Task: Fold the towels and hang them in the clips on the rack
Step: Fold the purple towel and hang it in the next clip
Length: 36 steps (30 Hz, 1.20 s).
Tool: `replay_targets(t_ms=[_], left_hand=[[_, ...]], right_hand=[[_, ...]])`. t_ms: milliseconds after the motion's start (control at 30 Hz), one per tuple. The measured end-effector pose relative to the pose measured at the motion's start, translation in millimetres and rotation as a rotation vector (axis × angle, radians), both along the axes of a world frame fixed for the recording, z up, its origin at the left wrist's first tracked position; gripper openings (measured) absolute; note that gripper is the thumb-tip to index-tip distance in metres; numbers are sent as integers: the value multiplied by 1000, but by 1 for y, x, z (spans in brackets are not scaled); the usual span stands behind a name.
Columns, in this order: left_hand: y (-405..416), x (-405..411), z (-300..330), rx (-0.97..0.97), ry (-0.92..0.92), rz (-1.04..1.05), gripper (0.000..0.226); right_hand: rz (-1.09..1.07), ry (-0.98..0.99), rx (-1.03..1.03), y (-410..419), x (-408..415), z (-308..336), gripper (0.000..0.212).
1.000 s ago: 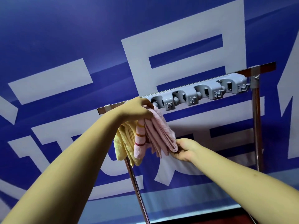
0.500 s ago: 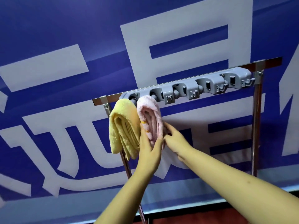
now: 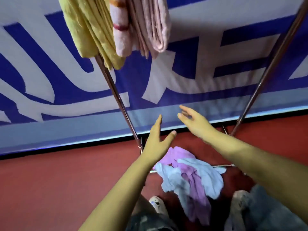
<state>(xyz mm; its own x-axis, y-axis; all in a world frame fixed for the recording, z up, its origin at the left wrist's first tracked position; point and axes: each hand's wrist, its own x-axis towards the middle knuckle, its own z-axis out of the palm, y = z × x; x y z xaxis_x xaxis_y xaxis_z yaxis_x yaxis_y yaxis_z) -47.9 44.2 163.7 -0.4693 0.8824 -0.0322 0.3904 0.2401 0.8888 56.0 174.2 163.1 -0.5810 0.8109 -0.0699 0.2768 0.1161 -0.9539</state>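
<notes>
Towels hung: yellow towel [image 3: 86, 29] and pink towel [image 3: 146, 25], both folded, hang side by side at the top edge of view, touching; clips out of frame.
Pink towel detail: orange and red stripes on its left fold.
Towels loose: crumpled heap on the floor [image 3: 58, 177] between the rack's legs, purple towel [image 3: 191, 174] tangled with light blue towel [image 3: 176, 179]; heap lies across the low rail.
Rack: left leg [image 3: 116, 95] runs down from under the yellow towel to the floor; right leg [image 3: 270, 65] slants in from the upper right edge; low rail [image 3: 223, 166] joins them near the floor.
Left hand [image 3: 156, 144]: above the heap, fingers straight, thumb spread wide, holds nothing.
Right hand [image 3: 195, 122]: beside the left, apart from it, fingers loosely spread, holds nothing, slightly blurred.
Floor: red, meets the banner along a dark strip.
Banner [image 3: 50, 80]: blue with large white shapes, behind the rack.
Person: shoe [image 3: 157, 205] and grey trouser legs at the bottom edge, near the heap.
</notes>
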Motion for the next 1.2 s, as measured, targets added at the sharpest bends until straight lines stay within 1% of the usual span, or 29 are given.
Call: replay_targets(t_ms=[100, 200, 367, 433, 533, 600, 633, 700, 733, 833, 867, 933, 1000, 1033, 1100, 1167, 1200], left_hand=[[-12, 6, -54, -181, -42, -53, 73], [-14, 5, -95, -330, -53, -91, 72], [3, 1, -134, -492, -132, -87, 70], [13, 0, -144, -522, -153, -74, 69], [29, 1, -158, -547, -194, -44, 67], [37, 1, -165, -562, -242, -16, 66], [39, 1, -169, -569, -262, 1, 65], [43, 0, -175, -585, -290, 31, 62], [44, -1, -178, -595, -299, 44, 61], [43, -3, -186, -625, -323, 61, 60], [42, -3, -188, -635, -329, 58, 60], [41, -2, -192, -643, -330, 44, 61], [41, -1, -196, -648, -321, 27, 61], [40, -1, -198, -653, -317, 22, 61], [40, 0, -200, -662, -310, 15, 61], [40, 0, -202, -673, -303, 8, 60], [41, -1, -202, -676, -302, 4, 60]], right_hand=[[46, -228, -51, -3, 22, -84, 48], [68, -432, -146, -3, 44, -157, 50], [72, -758, -251, -11, 75, -254, 54], [92, -839, -287, -17, 79, -288, 52], [124, -804, -349, -29, 73, -332, 46], [114, -762, -356, -39, 63, -362, 58], [134, -800, -373, -44, 58, -380, 61], [174, -911, -376, -51, 46, -405, 51], [151, -941, -370, -54, 40, -416, 50], [-55, -993, -337, -61, 28, -439, 53], [-116, -987, -306, -62, 23, -441, 56], [-227, -906, -333, -61, 12, -442, 67], [-353, -756, -490, -52, -3, -437, 71], [-409, -708, -564, -47, -9, -439, 65], [-505, -672, -724, -38, -15, -439, 45], [-538, -675, -845, -33, -13, -444, 35], [-584, -646, -867, -32, -12, -444, 32]])
